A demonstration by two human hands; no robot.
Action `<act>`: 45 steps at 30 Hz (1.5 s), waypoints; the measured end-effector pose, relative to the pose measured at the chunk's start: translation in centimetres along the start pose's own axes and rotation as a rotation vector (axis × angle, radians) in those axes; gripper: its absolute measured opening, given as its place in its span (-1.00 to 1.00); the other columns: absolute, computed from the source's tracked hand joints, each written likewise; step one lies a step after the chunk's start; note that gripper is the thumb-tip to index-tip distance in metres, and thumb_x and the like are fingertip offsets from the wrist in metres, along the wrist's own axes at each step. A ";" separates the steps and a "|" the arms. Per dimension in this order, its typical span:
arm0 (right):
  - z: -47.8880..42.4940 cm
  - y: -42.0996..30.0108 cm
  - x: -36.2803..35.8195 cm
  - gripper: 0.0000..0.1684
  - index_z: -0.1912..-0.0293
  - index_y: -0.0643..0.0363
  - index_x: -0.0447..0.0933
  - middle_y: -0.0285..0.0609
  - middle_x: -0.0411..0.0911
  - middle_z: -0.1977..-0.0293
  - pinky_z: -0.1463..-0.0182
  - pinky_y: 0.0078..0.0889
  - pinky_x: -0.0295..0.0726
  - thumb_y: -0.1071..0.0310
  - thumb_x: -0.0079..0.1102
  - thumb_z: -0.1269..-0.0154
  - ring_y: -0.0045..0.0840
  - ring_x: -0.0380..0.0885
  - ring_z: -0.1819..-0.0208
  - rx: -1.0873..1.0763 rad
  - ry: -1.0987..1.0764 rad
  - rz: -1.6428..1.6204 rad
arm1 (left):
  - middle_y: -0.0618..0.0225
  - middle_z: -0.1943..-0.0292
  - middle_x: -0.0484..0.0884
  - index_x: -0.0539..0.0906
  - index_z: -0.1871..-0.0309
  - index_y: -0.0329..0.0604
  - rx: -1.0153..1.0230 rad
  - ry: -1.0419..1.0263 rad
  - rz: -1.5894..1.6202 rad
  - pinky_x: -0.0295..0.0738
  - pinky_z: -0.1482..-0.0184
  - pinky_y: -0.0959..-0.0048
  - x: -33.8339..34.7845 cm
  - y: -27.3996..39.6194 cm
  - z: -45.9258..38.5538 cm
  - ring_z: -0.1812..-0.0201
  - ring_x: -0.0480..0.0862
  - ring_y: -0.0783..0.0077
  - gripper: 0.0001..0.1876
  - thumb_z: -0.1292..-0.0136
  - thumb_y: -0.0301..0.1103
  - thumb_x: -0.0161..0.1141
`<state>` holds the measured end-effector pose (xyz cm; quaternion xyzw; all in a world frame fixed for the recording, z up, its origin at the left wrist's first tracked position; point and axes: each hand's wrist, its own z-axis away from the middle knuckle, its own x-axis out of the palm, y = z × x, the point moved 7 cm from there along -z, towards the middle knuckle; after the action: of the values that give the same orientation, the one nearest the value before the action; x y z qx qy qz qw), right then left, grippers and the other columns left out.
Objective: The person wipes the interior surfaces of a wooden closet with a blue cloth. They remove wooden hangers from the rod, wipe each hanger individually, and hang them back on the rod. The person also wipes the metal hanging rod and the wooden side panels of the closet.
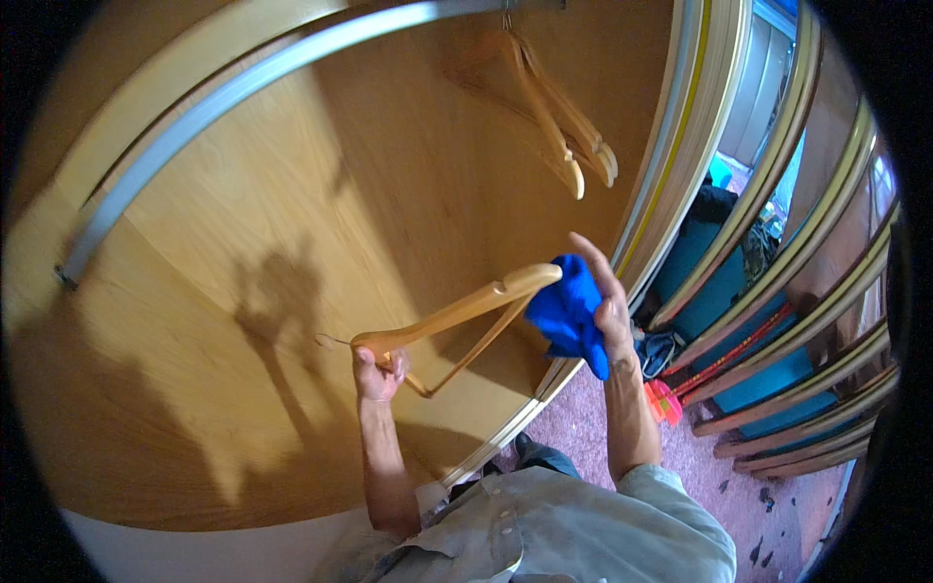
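Observation:
My left hand (380, 373) grips a wooden clothes hanger (452, 312) near its neck, with the thin metal hook pointing left. The hanger lies roughly sideways in front of me, its far shoulder end to the right. At that end my right hand (612, 313) holds a crumpled blue cloth (568, 310) close against the wood. Part of the cloth lies behind the fingers and palm. Higher up, several wooden hangers (557, 109) hang by their hooks inside the wooden wardrobe (379, 182).
A metal clothes rail (240, 80) curves across the upper left. Sliding-door tracks (678, 146) edge the wardrobe on the right. Beyond them stand wood-edged panels (787, 240) and a pink-and-orange object (662, 402). Below is a pinkish floor (583, 408) with dark specks.

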<state>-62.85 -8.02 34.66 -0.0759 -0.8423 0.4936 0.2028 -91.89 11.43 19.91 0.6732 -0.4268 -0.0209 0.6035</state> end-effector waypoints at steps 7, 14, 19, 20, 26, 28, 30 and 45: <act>-2.2 1.0 1.7 0.14 -0.29 0.30 0.55 -0.11 0.65 -0.07 -0.23 -0.36 0.54 -0.35 0.61 0.10 -0.45 0.61 -0.10 0.164 -0.269 0.303 | 0.33 0.72 0.50 0.58 0.54 -0.22 0.005 -0.092 -0.219 0.21 0.71 0.49 0.1 6.5 -2.2 0.74 0.43 0.48 -0.22 -0.16 0.49 0.32; -3.6 -0.5 -0.1 -0.08 -0.18 0.31 0.61 -0.15 0.66 0.02 -0.16 -0.38 0.57 -0.24 0.54 -0.06 -0.48 0.63 -0.01 -0.055 -0.115 -0.047 | 0.31 0.67 0.54 0.63 0.32 -0.26 -0.015 -0.188 -0.244 0.20 0.75 0.53 0.1 10.4 -6.1 0.76 0.41 0.52 -0.35 -0.27 0.31 0.36; -4.1 -1.7 -1.4 -0.55 0.11 0.26 0.64 -0.24 0.62 0.35 0.18 -0.41 0.54 0.08 0.50 -0.22 -0.56 0.59 0.29 -0.040 -0.131 0.193 | 0.33 0.62 0.57 0.65 0.22 -0.26 -0.037 -0.091 -0.377 0.30 0.72 0.51 5.4 13.5 -10.4 0.73 0.47 0.52 -0.45 -0.30 0.17 0.41; -4.2 -2.5 -1.6 -0.55 0.16 0.25 0.63 -0.22 0.59 0.40 0.24 -0.39 0.52 0.07 0.51 -0.22 -0.56 0.57 0.35 -0.046 -0.151 0.312 | 0.34 0.60 0.58 0.66 0.21 -0.26 0.008 -0.074 -0.421 0.33 0.71 0.51 6.3 14.3 -11.3 0.71 0.49 0.53 -0.48 -0.31 0.12 0.43; -3.6 -2.4 -5.1 -0.38 0.30 0.26 0.62 -0.30 0.54 0.49 0.39 -0.41 0.42 -0.20 0.42 -0.30 -0.61 0.49 0.48 -0.079 -0.233 0.249 | 0.46 0.47 0.62 0.71 0.15 -0.30 0.203 -0.100 -0.754 0.42 0.54 0.59 13.5 18.4 -17.4 0.54 0.55 0.67 -0.66 -0.29 -0.17 0.49; -3.3 -1.9 -6.6 -0.45 0.37 0.27 0.61 -0.34 0.52 0.55 0.43 -0.46 0.39 -0.10 0.35 -0.37 -0.66 0.44 0.52 -0.034 -0.179 0.145 | 0.48 0.46 0.62 0.72 0.13 -0.29 0.315 -0.115 -0.906 0.42 0.54 0.61 18.2 19.2 -19.4 0.55 0.53 0.69 -0.63 -0.26 -0.15 0.53; -2.7 -1.5 -8.0 -0.48 0.44 0.28 0.60 -0.39 0.50 0.61 0.47 -0.51 0.35 0.00 0.29 -0.45 -0.71 0.40 0.56 0.022 -0.120 0.103 | 0.48 0.45 0.65 0.74 0.05 -0.23 0.333 -0.149 -1.028 0.43 0.55 0.67 21.7 19.2 -21.7 0.57 0.53 0.71 -0.56 -0.20 -0.08 0.59; -6.7 -8.0 -5.7 -0.70 0.11 0.35 0.64 -0.32 0.35 0.67 0.51 -0.44 0.30 0.24 0.23 -0.50 -0.71 0.30 0.60 -0.276 0.320 0.505 | 0.01 -0.15 0.71 0.56 -0.31 -0.40 0.841 -0.135 -0.967 0.59 -0.26 0.23 30.6 15.9 -35.7 -0.17 0.71 0.16 -0.20 -0.34 0.23 0.35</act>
<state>-54.31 -8.55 42.86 -0.3858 -0.8133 0.3913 0.1914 -61.79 22.92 57.67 0.9659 -0.0841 -0.1638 0.1823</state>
